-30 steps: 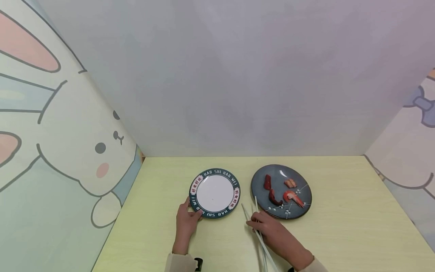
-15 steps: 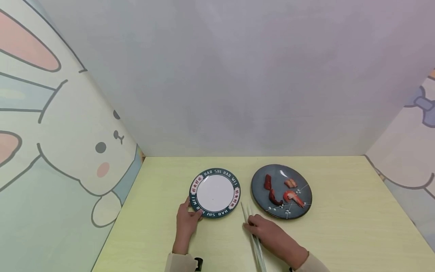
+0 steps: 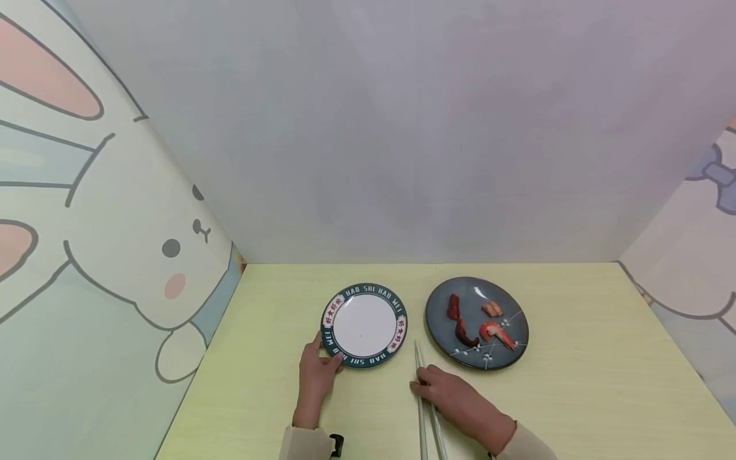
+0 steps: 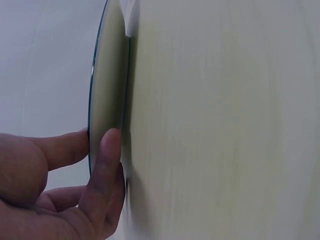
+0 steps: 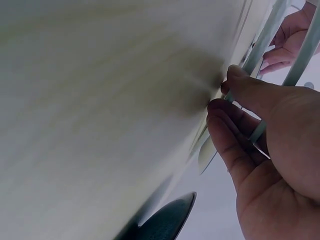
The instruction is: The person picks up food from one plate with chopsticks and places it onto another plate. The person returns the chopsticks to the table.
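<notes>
My left hand (image 3: 317,374) grips the near-left edge of a white plate (image 3: 360,324) with a dark green lettered rim; the left wrist view shows thumb and fingers on either side of that edge. A pair of long pale chopsticks (image 3: 422,428) is held in my right hand (image 3: 457,396), their tips between the two plates. On the right, a dark grey-blue plate (image 3: 474,300) bears a red shrimp (image 3: 498,334), two dark red meat-like pieces (image 3: 453,306) and a small pinkish piece (image 3: 491,309). Part of the chopsticks is hidden behind the right fingers.
A light wooden tabletop (image 3: 592,358) carries everything. A plain grey wall (image 3: 425,140) rises at its far edge. Side panels with cartoon drawings, one a rabbit (image 3: 132,223), flank it left and right.
The chopsticks, crossed a second ago, came together and now spread slightly towards the lower ends. My right hand shifted a little left. The left hand and both plates stay put.
</notes>
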Motion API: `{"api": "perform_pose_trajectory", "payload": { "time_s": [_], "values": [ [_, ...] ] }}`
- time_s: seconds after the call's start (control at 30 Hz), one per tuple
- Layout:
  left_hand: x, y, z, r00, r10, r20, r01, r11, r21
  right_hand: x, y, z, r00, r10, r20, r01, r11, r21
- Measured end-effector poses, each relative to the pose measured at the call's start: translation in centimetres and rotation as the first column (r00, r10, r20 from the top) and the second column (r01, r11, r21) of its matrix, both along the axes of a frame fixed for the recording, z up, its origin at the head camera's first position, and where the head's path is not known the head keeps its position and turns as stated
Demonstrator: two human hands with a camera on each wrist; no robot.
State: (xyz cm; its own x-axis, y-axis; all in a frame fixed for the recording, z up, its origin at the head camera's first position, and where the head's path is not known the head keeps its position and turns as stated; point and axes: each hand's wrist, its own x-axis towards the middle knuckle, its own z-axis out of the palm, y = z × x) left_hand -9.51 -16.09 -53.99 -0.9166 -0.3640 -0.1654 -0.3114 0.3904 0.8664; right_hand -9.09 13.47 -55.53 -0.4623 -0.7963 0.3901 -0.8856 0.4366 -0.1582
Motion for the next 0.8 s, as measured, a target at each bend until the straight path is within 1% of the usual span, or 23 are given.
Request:
{"api": "perform_pose_trajectory", "payload": {
  "time_s": [0.3, 0.6, 0.8],
  "values": [
    [0.04, -0.06, -0.07, 1.000, -0.005, -0.007, 0.005, 1.000, 0.012, -0.09, -0.12, 0.30, 0.999, -0.005, 0.050, 0.005, 1.000, 0.016],
    [0.09, -0.01, 0.13, 1.000, 0.000, -0.006, 0.000, 1.000, 0.016, -0.21, 0.15, 0.39, 0.996, -0.073, 0.049, 0.069, 0.995, 0.070],
    [0.08, -0.01, 0.12, 1.000, -0.001, -0.007, 0.001, 1.000, 0.021, -0.42, 0.33, 0.39, 0.996, -0.071, 0.048, 0.069, 0.997, 0.036]
  ]
}}
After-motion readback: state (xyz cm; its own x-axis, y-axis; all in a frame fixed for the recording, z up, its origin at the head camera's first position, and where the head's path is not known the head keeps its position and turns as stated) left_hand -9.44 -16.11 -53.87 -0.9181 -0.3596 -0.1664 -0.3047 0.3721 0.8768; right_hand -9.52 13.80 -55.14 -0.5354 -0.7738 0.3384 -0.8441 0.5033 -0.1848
